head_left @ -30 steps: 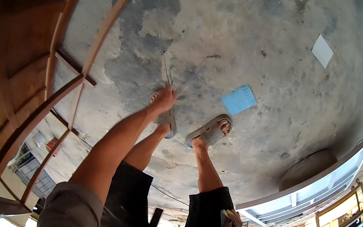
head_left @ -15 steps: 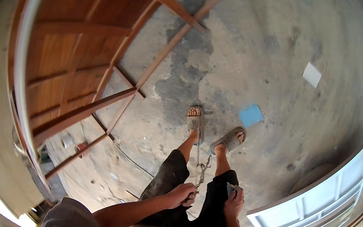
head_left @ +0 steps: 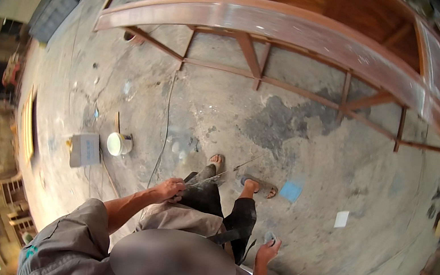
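Observation:
My left hand [head_left: 168,189] is closed in front of my waist, its fingers curled round one end of a thin, knotted cord [head_left: 212,177]. The cord stretches away from it, past my left sandal, and blurs toward its far end. Lower at the right, my right hand [head_left: 268,252] pinches a small grey piece [head_left: 270,237] between thumb and fingers. What that piece is cannot be made out. My sandalled feet stand apart on the stained concrete floor [head_left: 219,106].
Ahead stands a large wooden frame [head_left: 239,17] with reddish panels. A white bucket [head_left: 117,144] and a cardboard box [head_left: 85,150] are at the left. A blue sheet [head_left: 291,191] and a white sheet [head_left: 341,219] lie at the right. A cable [head_left: 167,123] crosses the floor.
My view has turned left, so the wooden frame now spans the area ahead. My hands have moved farther apart, and the cord now slants outward instead of hanging between my legs.

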A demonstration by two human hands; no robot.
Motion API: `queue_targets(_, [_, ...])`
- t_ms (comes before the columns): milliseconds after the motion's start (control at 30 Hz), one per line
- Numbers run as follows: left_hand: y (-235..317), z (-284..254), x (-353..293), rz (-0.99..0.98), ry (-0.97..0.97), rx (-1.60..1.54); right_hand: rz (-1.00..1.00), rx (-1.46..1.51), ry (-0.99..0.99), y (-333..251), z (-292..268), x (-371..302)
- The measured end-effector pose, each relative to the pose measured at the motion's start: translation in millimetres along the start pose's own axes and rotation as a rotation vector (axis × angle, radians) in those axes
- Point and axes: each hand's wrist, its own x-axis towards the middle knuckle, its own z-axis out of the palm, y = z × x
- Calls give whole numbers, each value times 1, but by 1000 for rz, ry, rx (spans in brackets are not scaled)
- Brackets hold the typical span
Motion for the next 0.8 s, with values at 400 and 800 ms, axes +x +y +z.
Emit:
queue_targets(400, [-197, -279, -72, 126, 565, 372, -409, -208, -45, -114, 57, -15])
queue_targets(800, [-250, -442, -192, 540, 861, -1135, -704, -278, -390, -331, 191, -19])
